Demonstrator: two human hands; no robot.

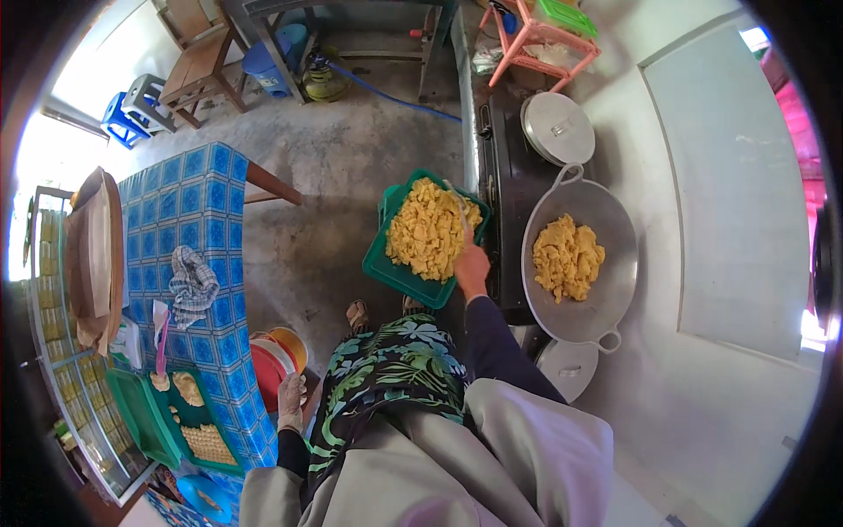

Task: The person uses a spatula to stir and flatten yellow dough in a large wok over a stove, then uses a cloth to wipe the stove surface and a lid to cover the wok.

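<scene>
My right hand [471,268] grips a pale utensil [457,200] at the right side of a green tray [378,260], which holds a heap of crumbly yellow mixture [421,224]. To the right, a large metal wok [615,263] with two handles holds more yellow mixture [566,255], over a black stove [505,158]. My left hand [291,404], in a thin translucent glove, hangs low beside red and yellow containers [268,360], its fingers curled; what they hold, if anything, is unclear.
A table with blue checked cloth [219,220] stands left, bearing a cloth [193,290] and green dough trays [132,404]. A glass cabinet [44,325] is beyond. Ahead are chairs [198,75], a gas cylinder [323,81] and a pink rack [536,44]. Lidded pots [558,129] flank the wok.
</scene>
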